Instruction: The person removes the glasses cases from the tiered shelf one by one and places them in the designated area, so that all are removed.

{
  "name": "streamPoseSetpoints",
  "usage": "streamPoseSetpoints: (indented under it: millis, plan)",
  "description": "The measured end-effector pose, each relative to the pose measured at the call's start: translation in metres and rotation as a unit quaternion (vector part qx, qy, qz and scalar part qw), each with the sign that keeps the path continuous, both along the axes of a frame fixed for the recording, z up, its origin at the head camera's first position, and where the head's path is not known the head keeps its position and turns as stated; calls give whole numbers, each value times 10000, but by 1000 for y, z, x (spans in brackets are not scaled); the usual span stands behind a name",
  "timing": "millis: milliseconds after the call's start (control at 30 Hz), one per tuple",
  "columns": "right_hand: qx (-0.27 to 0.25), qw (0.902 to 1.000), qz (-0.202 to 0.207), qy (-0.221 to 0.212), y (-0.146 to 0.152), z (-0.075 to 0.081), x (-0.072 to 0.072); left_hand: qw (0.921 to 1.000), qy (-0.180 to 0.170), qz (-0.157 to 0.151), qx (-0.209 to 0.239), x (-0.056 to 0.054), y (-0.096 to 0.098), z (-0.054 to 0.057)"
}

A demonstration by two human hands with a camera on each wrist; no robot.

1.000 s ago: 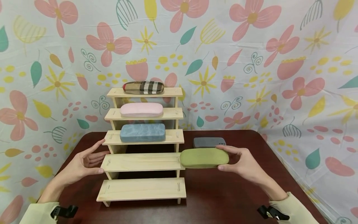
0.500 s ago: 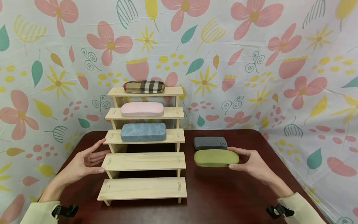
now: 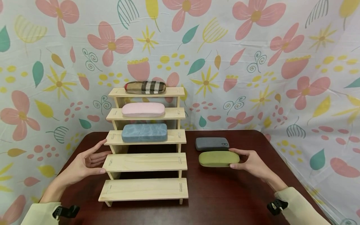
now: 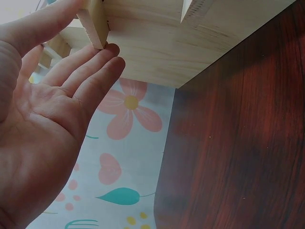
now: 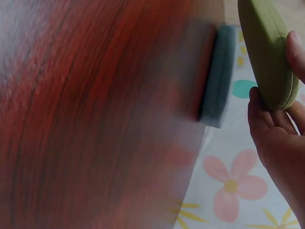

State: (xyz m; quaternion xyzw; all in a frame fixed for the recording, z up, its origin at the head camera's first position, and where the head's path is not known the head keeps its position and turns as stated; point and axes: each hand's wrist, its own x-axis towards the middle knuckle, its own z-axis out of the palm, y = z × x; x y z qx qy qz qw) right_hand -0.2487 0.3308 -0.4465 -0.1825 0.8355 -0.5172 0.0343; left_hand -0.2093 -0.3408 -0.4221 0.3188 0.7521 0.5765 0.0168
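A green glasses case [image 3: 219, 159] is pinched at its right end between the thumb and fingers of my right hand [image 3: 248, 162]. In the right wrist view the green case [image 5: 269, 57] appears raised above the table. Just behind it in the head view lies a dark grey glasses case [image 3: 212, 144] with a small glasses mark. My left hand [image 3: 81, 162] stays at the left side of a stepped wooden display rack [image 3: 144, 162], fingers extended and touching its edge. Upper steps carry a plaid case [image 3: 145, 87], a pink case [image 3: 143, 109] and a blue case [image 3: 144, 132].
The rack stands on a dark red-brown wooden table [image 3: 216, 197]. Its two lowest steps, the bottom one [image 3: 143, 189] included, show bare wood. A flower-printed cloth [image 3: 225, 62] hangs behind and along the sides.
The green case moved right in my right hand, away from the rack's second-lowest step, to just in front of the grey case. My left hand kept its place.
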Motion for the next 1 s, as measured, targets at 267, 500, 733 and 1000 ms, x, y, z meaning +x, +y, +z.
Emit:
streamPoseSetpoints:
  millis: [267,500,733,1000]
  plan:
    - [109,9999,22,-55,-1,-14,-18,10000,-5,41,-30,1,1,1]
    - [208,9997,-21,-135,-2,-22,-27,10000,-29,75,-46,0,0,0]
    - [153,9997,92,-193,-1,-26,-34,10000,7,30,-37,0,0,-1]
    - [372,9991,204,-44,0,-26,-38,10000,-4,19,-22,-1,-1,0]
